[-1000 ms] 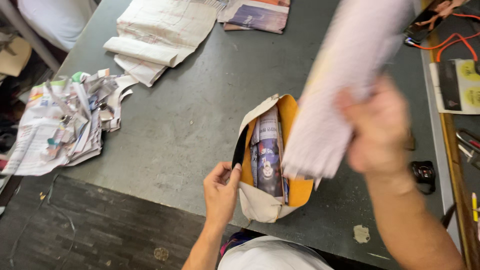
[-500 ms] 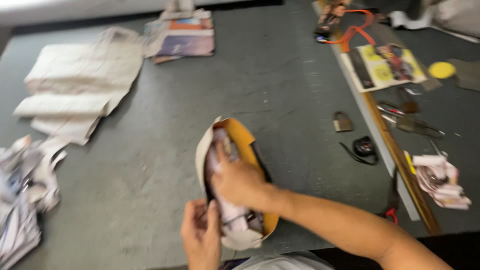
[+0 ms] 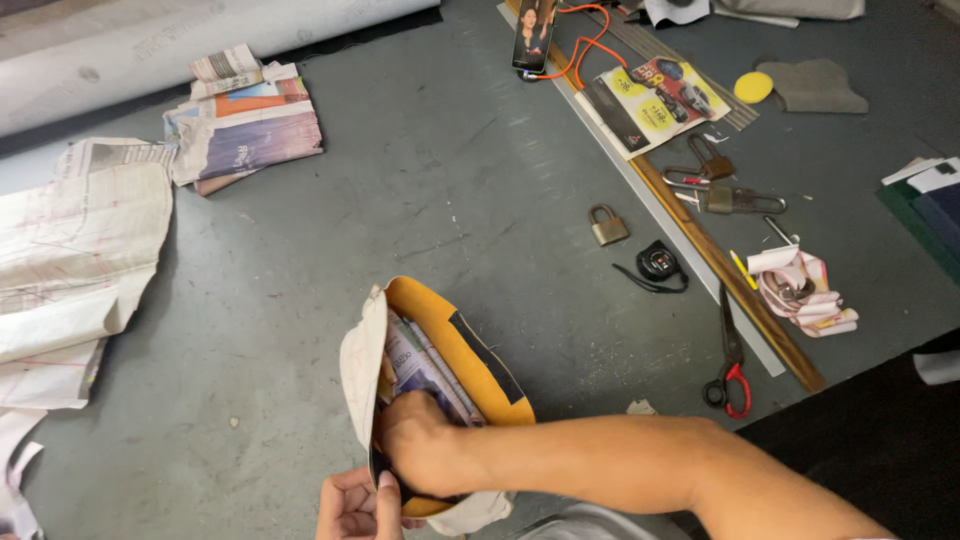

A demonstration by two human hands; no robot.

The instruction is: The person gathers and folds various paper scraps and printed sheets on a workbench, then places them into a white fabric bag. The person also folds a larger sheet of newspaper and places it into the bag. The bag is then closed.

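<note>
Gaping cream pouch [image 3: 360, 370], yellow lining, right hand [image 3: 415, 450] buried among newspaper [image 3: 415, 365], grip unclear, left hand [image 3: 355, 505] pinching rim

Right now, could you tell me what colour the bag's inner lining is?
Mustard yellow; the bag is cream outside, clearest in the head view.

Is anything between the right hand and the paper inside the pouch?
Nothing visible. The right hand is already inside the open pouch, pressed against the folded paper. The left hand grips the pouch's near end, clear of the opening.
</note>
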